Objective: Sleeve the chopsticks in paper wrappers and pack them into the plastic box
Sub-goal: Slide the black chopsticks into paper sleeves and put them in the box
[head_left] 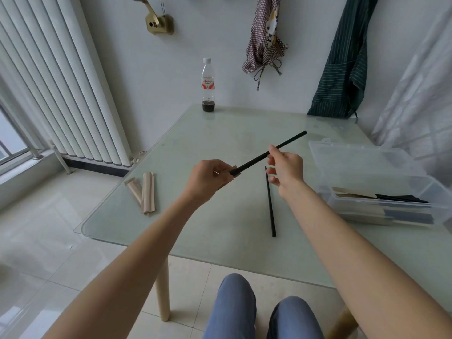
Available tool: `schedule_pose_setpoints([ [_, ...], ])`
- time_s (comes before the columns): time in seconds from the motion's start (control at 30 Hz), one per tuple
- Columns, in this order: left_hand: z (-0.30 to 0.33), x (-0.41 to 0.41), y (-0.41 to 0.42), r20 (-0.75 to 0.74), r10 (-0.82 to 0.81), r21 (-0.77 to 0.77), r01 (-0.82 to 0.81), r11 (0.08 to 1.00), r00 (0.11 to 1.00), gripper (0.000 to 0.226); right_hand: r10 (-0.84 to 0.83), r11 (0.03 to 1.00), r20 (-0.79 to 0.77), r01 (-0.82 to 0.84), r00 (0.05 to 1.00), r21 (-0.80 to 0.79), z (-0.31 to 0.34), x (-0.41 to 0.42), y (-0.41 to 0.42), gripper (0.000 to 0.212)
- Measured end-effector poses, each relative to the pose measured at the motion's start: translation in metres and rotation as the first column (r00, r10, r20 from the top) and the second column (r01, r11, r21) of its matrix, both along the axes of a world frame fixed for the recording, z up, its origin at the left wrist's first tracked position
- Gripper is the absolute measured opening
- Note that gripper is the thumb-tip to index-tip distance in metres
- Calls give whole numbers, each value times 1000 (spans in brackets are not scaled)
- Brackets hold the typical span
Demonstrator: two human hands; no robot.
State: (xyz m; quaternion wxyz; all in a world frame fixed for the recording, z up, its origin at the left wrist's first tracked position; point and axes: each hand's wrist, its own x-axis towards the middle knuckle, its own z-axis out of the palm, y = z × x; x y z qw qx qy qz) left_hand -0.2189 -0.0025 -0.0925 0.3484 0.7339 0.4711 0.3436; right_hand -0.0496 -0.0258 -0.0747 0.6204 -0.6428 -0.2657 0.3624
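Fingers [271, 149] of the right hand [285, 171] pinched a black chopstick [266, 152] between thumb and forefinger near its middle, the other fingers loosely curled below. That chopstick slanted up to the right, its lower end inside the mouth of a tan paper wrapper [234, 174] — only a little of the paper showed, the rest being hidden in the left hand [208, 179], whose fingers were curled round it. Both hands were raised above the glass surface [171, 143].

A second black chopstick [269, 201] lay flat on the surface just below the right hand, running toward the near edge. Left of the left hand lay two more tan wrappers [144, 192], side by side and touching at their near ends. At the right stood a clear plastic box [376, 182] with its lid open — inside it lay sleeved chopsticks [381, 196], dark ends pointing right.

At the far edge stood a plastic bottle [208, 85] with dark liquid at its bottom. A checked apron [265, 35] and a green striped garment [342, 69] hung on the wall, and a white radiator [61, 81] stood at the left.
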Motion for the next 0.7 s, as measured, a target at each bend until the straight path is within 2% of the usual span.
schedule_pose_setpoints([
  [0.17, -1, -2, 1, -37, -19, 21, 19, 1000, 999, 10, -58, 997, -37, 59, 998, 38, -2, 4, 3, 15],
  [0.3, -4, -1, 2, -40, -27, 1, 27, 1000, 999, 10, 15, 998, -102, -9, 995, 67, -5, 3, 1, 21],
  [0.43, -4, 0, 3, -48, -36, -20, 35, 999, 998, 8, 7, 996, -151, 7, 989, 88, -3, 12, 1, 8],
  [0.5, -4, 0, 3, -44, -51, -33, 50, 998, 998, 9, -70, 987, -182, 94, 981, 128, -2, 20, 2, 29],
  [0.6, -4, 3, 2, -50, -59, -26, 58, 998, 997, 9, -160, 968, -124, 180, 979, 173, -5, 23, 1, 50],
  [0.7, -2, 9, 1, -42, -58, -36, 56, 998, 997, 10, -197, 960, -49, 202, 979, 194, -9, 24, -1, 59],
])
